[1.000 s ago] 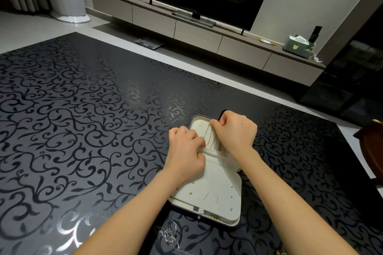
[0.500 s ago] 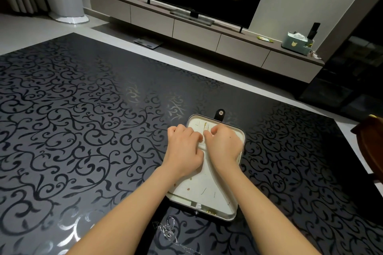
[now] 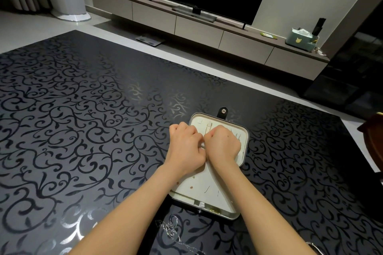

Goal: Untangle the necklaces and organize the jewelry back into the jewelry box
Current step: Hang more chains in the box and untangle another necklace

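An open white-lined jewelry box [image 3: 246, 133] lies on the black patterned table [image 3: 83, 130], its snap tab [image 3: 223, 111] at the far edge. My left hand [image 3: 186, 148] and right hand [image 3: 223, 144] are curled side by side over the box's upper half, knuckles up. A thin gold necklace [image 3: 209, 127] hangs from the top of the lining and runs down between my hands. My right fingers pinch it; my left fingers hold the white pocket band [image 3: 203, 146] where the hands meet. Small earrings [image 3: 191, 187] sit on the lower panel. A tangled silver necklace [image 3: 172, 227] lies on the table near the box's front.
A low TV cabinet [image 3: 196, 27] with a television stands beyond the table's far edge. A dark wooden chair [image 3: 373, 136] is at the right. A thin bracelet [image 3: 313, 247] shows at the bottom right edge of the table.
My right hand has come down from the top of the box lining and now sits against my left hand. The snap tab it covered is uncovered. The left hand has hardly moved.
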Tool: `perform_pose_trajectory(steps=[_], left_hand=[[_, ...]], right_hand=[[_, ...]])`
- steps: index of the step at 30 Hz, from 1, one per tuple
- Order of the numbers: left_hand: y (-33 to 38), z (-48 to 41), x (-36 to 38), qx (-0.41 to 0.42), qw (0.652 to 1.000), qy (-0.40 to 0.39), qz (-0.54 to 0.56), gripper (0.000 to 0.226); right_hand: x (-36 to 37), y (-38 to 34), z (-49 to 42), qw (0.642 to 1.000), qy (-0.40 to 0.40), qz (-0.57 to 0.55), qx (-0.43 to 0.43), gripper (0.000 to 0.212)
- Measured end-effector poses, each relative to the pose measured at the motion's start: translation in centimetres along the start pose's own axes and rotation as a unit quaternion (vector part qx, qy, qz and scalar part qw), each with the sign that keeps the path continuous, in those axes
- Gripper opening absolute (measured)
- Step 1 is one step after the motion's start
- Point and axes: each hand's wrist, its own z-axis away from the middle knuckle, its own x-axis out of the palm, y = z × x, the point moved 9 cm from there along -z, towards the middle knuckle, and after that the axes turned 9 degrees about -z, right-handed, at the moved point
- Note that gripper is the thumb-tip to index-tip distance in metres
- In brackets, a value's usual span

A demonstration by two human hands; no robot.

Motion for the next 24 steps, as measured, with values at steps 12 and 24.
perform_pose_trajectory(steps=[12, 24], left_hand=[[-2.4, -1.7, 0.6, -0.095, 0.983, -0.061, 0.143, 0.030], [-2.1, 0.4, -1.3, -0.104, 0.963, -0.176, 0.173, 0.033]], right_hand=[[-4.6, 0.5, 3.5, 0.989, 0.002, -0.078, -0.127, 0.018], [-7.3, 1.3, 14.9, 0.944, 0.033, -0.044, -0.325, 0.014]])
